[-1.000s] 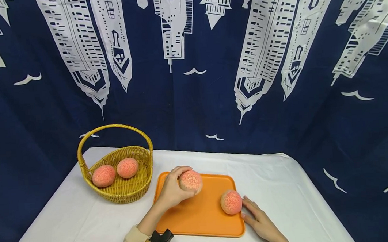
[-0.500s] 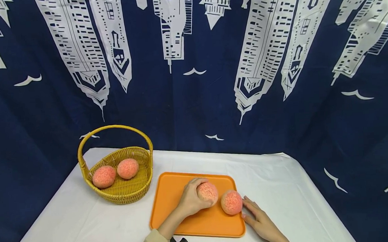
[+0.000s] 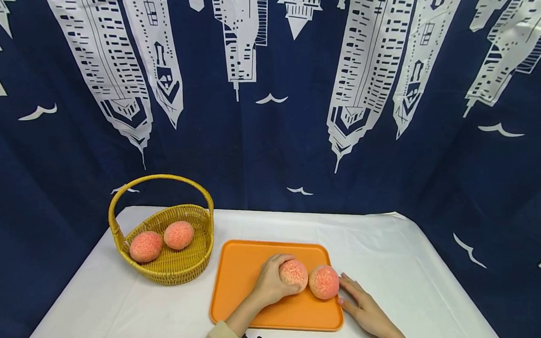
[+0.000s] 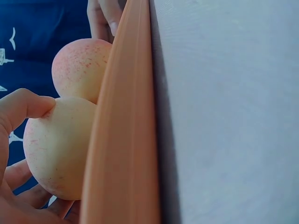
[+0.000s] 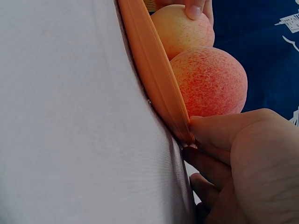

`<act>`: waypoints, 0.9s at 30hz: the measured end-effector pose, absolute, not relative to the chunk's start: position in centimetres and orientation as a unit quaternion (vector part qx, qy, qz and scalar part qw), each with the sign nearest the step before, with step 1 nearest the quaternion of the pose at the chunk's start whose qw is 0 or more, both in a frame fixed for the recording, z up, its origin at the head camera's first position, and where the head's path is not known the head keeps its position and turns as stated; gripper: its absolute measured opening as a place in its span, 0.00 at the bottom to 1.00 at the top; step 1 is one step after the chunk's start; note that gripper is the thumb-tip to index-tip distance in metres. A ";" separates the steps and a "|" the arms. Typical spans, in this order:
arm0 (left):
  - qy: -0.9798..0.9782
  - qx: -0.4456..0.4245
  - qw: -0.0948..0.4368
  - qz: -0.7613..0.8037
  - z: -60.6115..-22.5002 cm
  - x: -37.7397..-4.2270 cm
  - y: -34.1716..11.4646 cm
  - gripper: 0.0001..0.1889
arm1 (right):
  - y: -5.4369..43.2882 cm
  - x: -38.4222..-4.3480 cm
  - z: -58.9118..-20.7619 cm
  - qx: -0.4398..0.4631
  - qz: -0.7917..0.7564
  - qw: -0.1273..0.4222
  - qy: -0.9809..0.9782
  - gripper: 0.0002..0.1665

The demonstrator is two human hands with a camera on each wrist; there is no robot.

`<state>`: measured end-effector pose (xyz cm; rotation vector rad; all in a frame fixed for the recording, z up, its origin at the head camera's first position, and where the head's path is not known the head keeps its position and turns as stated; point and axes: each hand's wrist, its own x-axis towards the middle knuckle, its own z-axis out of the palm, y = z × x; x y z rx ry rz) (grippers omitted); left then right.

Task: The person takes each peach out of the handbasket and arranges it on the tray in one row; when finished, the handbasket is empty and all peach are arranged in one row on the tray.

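Note:
On the right half of an orange tray (image 3: 243,262), two pinkish peaches sit side by side. My left hand (image 3: 273,283) grips the left peach (image 3: 294,275), with its thumb on the near side and its fingers on the far side. In the left wrist view this peach (image 4: 60,144) touches the other one. Against the tray's right edge rests my right hand (image 3: 365,309), with loosely straight fingers. Its thumb (image 5: 219,130) touches the rim beside the right peach (image 3: 324,282), and the other fingers lie outside the tray.
A yellow woven basket (image 3: 177,276) with a tall handle stands at the left. In it lie two more peaches (image 3: 179,235), slightly apart. A white cloth (image 3: 122,314) covers the table, and a dark blue patterned curtain (image 3: 251,154) hangs behind.
My left hand has carried its peach rightward and toward me across the tray, up to the other peach. The right hand has stayed at the tray's edge.

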<state>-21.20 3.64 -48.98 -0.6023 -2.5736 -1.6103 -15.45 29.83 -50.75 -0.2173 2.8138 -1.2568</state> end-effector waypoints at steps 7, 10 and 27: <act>-0.834 -0.191 0.009 -0.518 -49.2 -21.1 3.6 0.35 | 29.8 -15.4 -50.9 -0.066 -0.409 0.027 0.910 0.34; -0.833 -0.193 0.002 -0.518 -49.2 -21.2 3.5 0.34 | 29.8 -15.3 -50.9 -0.068 -0.409 0.025 0.910 0.34; -0.836 -0.206 -0.006 -0.508 -49.1 -21.5 3.0 0.34 | 29.8 -15.5 -50.9 -0.071 -0.399 0.021 0.914 0.33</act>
